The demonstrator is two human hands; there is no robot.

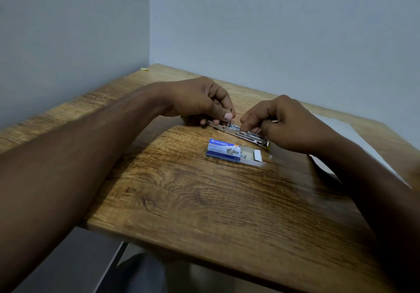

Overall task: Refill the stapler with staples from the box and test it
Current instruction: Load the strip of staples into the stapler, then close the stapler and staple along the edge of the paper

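Judging from thin bright metal: light, stiff, slick at the edges, liable to skate on the wood unless pinned at one end. Stapler lying opened out flat on the bench, towards the far side, running from upper left to lower right between the two hands. Best taken by the side rails of the magazine channel, never by the spring pusher, likely to snap back on a fingertip. Staple strips probably brittle, apt to crumble if pinched hard; better held by the long sides and slid in level.

Looking silvery and narrow, a long flat strip with a raised channel at the right half and a hint of yellow-green at its right end and under the left hand. Details of the channel too small to read; staples inside not discernible.

Left hand closed in a narrow pinch, thumb and forefinger on a small upright metal part at the left end of the stapler. Right hand curled, fingertips pressed down onto the middle of the channel; holding a strip or merely pressing, cannot tell.

Staple box, blue and white, lying just on the near side of the stapler, tray slid out to the right and showing a few staples. White sheet of paper at the right, partly under the right forearm. Loading apparently under way, testing not yet begun.
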